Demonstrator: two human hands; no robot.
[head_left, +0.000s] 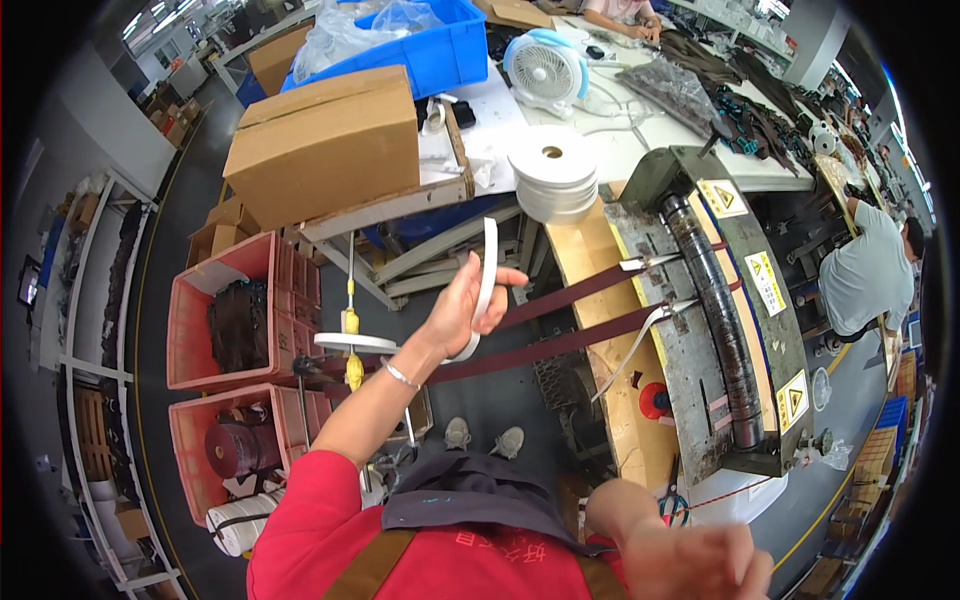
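A white strip (489,260) was held between the fingers of the left hand (460,308), above two maroon straps (540,349) that were stretched toward a black roller (715,310) on the right. The right hand (712,565) was blurred at the near right; whether anything was gripped by its fingers could not be told. A cardboard box (325,155) was supported by the far-left table (490,135).

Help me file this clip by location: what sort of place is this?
Most likely a factory workshop for straps or webbing: a roller machine with yellow warning labels, dark red straps running to it, and a large white spool nearby.
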